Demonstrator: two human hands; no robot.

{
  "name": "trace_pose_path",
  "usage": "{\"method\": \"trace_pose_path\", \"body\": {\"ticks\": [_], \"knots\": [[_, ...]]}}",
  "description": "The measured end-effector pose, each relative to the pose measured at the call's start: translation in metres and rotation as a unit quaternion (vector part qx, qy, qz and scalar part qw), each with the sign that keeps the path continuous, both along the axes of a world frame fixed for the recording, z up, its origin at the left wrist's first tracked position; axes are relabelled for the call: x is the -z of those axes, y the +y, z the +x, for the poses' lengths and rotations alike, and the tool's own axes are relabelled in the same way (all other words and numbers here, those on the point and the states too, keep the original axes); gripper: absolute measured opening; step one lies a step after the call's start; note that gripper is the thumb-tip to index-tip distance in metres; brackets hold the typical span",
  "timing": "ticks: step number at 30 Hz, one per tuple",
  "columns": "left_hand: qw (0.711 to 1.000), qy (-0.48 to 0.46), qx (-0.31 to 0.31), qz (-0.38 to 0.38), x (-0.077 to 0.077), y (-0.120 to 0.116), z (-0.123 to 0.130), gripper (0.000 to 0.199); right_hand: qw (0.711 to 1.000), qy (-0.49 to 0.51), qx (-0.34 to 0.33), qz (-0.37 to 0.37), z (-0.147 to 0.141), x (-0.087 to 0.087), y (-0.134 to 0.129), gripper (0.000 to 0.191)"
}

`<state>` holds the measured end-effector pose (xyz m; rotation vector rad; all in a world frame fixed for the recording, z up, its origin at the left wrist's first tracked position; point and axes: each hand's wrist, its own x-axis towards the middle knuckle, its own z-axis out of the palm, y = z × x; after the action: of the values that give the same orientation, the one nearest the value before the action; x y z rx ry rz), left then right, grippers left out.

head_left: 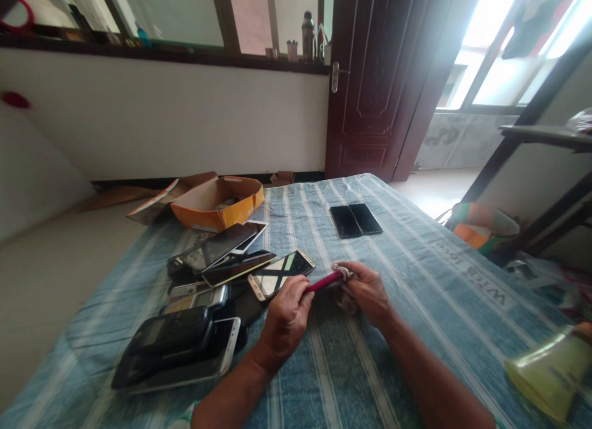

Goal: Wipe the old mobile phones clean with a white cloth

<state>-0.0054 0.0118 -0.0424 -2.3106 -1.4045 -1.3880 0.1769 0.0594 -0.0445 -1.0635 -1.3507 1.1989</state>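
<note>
My left hand (287, 312) is closed on one end of a slim magenta phone (325, 281), seen edge-on above the table. At its other end my right hand (370, 290) is closed on a crumpled greyish cloth (348, 301), which is pressed against the phone and hangs below the fingers. Just beyond my left hand lies a gold-framed phone (282, 273) with a reflective screen. To the left, several phones are heaped, among them a white-framed phone (226, 349) and a thick black device (173, 331).
Two black phones (356, 220) lie side by side farther back on the striped blue cloth (416, 281). An open orange box (217, 213) stands at the back left edge. At the lower right is a yellow translucent container (546, 373). A dark red door (370, 77) stands beyond the table.
</note>
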Motion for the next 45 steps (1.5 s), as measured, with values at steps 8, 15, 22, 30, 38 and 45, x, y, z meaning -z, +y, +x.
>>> {"method": "trace_pose_path", "body": {"ticks": [8, 15, 22, 30, 38, 45], "knots": [[0.999, -0.037, 0.031, -0.02, -0.005, 0.0, 0.002, 0.01, 0.989, -0.015, -0.01, 0.146, 0.004, -0.012, -0.002, 0.024], [0.999, -0.029, 0.022, -0.017, -0.008, -0.005, 0.001, 0.012, 0.936, -0.124, -0.002, 0.33, -0.008, -0.021, -0.016, 0.032], [0.996, -0.053, 0.073, -0.03, -0.022, -0.011, 0.005, 0.022, 0.873, -0.208, -0.02, 0.44, -0.022, -0.031, -0.033, 0.037], [0.998, -0.028, 0.052, 0.002, -0.018, -0.014, 0.007, 0.018, 0.88, -0.219, -0.001, 0.421, -0.015, -0.022, -0.022, 0.042], [0.999, -0.022, 0.043, 0.001, -0.021, -0.015, 0.007, 0.016, 0.86, -0.248, 0.058, 0.442, -0.023, -0.018, -0.03, 0.04], [0.999, -0.026, 0.037, 0.007, -0.022, -0.015, 0.006, 0.016, 0.848, -0.254, 0.063, 0.461, -0.027, -0.016, -0.032, 0.04]]}}
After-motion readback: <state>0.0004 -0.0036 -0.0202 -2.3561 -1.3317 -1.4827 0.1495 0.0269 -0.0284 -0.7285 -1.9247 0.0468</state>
